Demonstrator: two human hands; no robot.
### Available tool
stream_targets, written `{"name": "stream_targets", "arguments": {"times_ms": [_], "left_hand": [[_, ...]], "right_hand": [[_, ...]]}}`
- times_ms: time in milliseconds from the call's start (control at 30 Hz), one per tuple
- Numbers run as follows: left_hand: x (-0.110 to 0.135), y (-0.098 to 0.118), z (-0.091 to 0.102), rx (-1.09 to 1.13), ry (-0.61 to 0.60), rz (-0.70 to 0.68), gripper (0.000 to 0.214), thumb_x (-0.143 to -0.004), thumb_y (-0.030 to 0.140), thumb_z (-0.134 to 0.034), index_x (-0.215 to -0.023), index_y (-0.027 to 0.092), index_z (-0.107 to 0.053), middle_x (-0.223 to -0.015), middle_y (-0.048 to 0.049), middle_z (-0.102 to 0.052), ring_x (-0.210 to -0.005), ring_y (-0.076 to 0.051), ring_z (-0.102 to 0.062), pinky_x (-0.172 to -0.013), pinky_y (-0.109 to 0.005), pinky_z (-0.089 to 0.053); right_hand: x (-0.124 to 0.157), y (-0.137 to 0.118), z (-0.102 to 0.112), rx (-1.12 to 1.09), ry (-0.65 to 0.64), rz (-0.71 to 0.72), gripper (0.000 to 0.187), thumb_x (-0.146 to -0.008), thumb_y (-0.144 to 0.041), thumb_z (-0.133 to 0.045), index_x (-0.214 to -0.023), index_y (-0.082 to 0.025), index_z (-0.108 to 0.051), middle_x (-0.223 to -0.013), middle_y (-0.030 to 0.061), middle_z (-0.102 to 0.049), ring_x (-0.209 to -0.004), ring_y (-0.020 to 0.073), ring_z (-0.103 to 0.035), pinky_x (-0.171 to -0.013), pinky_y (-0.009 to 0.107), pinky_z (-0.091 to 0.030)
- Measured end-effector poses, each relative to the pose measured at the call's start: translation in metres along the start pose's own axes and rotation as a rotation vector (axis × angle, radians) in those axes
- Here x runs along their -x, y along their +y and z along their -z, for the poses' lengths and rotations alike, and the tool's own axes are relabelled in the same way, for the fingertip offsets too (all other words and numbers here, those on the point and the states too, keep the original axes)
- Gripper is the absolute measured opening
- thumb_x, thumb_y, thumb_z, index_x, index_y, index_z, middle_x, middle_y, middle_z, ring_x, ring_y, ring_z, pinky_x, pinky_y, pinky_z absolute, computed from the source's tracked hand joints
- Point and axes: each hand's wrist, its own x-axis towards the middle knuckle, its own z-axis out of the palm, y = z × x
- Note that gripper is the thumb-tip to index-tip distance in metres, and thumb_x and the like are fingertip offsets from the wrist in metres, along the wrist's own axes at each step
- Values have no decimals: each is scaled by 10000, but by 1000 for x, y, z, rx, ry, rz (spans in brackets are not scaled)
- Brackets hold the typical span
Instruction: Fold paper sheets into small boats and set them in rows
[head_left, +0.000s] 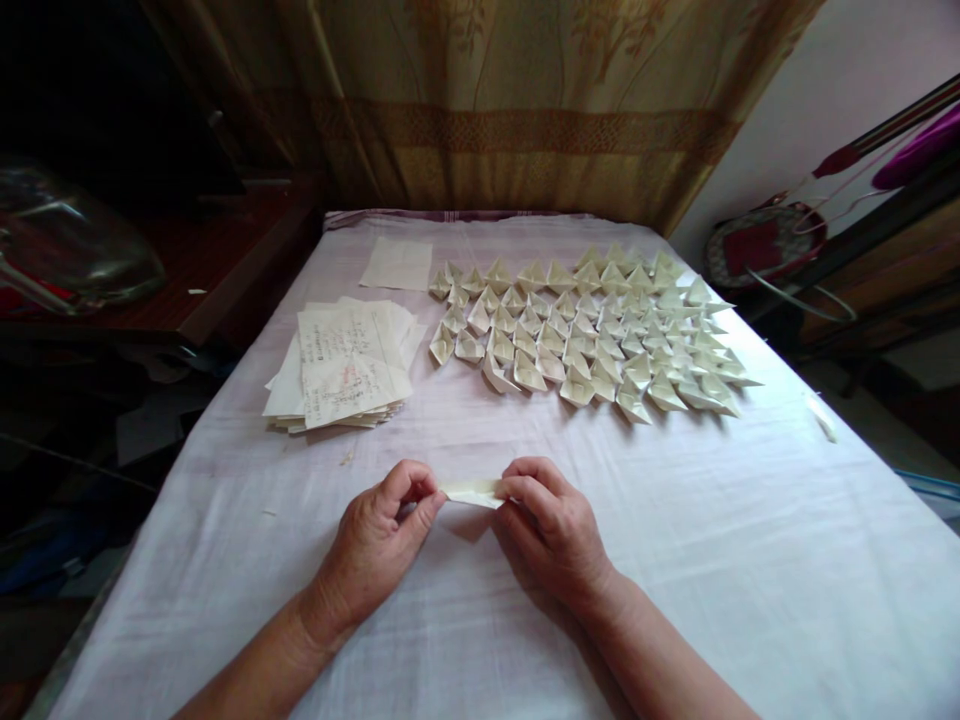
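My left hand (379, 545) and my right hand (551, 525) each pinch one end of a small folded strip of cream paper (474, 492), held just above the white cloth (712, 520) near the front of the table. Both hands have their fingers closed on the paper. Beyond them, several finished folded paper boats (592, 330) lie in close rows across the middle and right of the cloth. A stack of paper sheets with handwriting (345, 365) lies to the left of the boats.
A single blank sheet (397, 265) lies at the back left of the cloth. A dark wooden stand with a glass vessel (71, 245) is to the left. A patterned curtain (510, 110) hangs behind. Furniture and a round woven item (765, 245) stand at right.
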Motion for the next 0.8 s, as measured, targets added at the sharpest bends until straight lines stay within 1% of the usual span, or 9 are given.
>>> {"name": "stream_targets", "arguments": {"times_ms": [100, 300, 400, 500, 600, 733, 800], "left_hand": [[-1, 0, 0, -41, 20, -87, 88, -906, 263, -579, -829, 224, -599, -691, 64, -657, -598, -88, -622, -582, -153, -466], [-2, -2, 0, -174, 103, -327, 132, -953, 310, -581, -882, 220, -645, -754, 37, -714, -655, -103, -671, -645, -172, -491], [-2, -1, 1, -230, 104, -393, 149, -960, 331, -575, -896, 215, -644, -757, 30, -718, -657, -108, -677, -648, -184, -497], [-1, 0, 1, -268, 94, -413, 152, -951, 339, -586, -906, 207, -647, -757, 16, -718, -655, -121, -677, -634, -199, -501], [0, 2, 1, -279, 86, -414, 134, -949, 302, -585, -878, 206, -644, -736, 13, -706, -645, -125, -669, -623, -203, -498], [0, 2, 0, -233, 67, -395, 123, -950, 245, -569, -858, 206, -640, -753, 5, -702, -671, -122, -669, -642, -195, -502], [0, 2, 0, -203, 60, -362, 122, -944, 236, -569, -854, 204, -646, -756, 3, -702, -669, -118, -665, -637, -188, -500]], "right_hand": [[0, 0, 0, -16, 12, -27, 192, -843, -40, -529, -908, -205, -604, -897, 30, -584, -753, 127, -576, -669, 217, -481], [-1, 0, 0, -61, 18, -101, 176, -817, -38, -531, -848, -204, -581, -880, 24, -591, -730, 123, -574, -650, 219, -460], [-1, 0, 0, -72, 23, -126, 165, -818, -46, -535, -833, -205, -576, -872, 24, -590, -717, 124, -569, -637, 224, -452], [-1, 0, 0, -76, 29, -130, 160, -821, -49, -531, -828, -203, -574, -866, 23, -586, -715, 124, -567, -632, 222, -450], [-1, 0, 1, -73, 28, -120, 166, -820, -42, -529, -836, -200, -575, -870, 22, -587, -713, 116, -569, -630, 212, -450], [-1, -1, 0, -57, 31, -104, 174, -812, -37, -531, -847, -202, -576, -885, 21, -589, -678, 106, -561, -601, 211, -445], [-1, -2, -1, -57, 37, -103, 167, -825, -47, -534, -858, -205, -576, -891, 18, -588, -636, 97, -545, -573, 212, -442]]}}
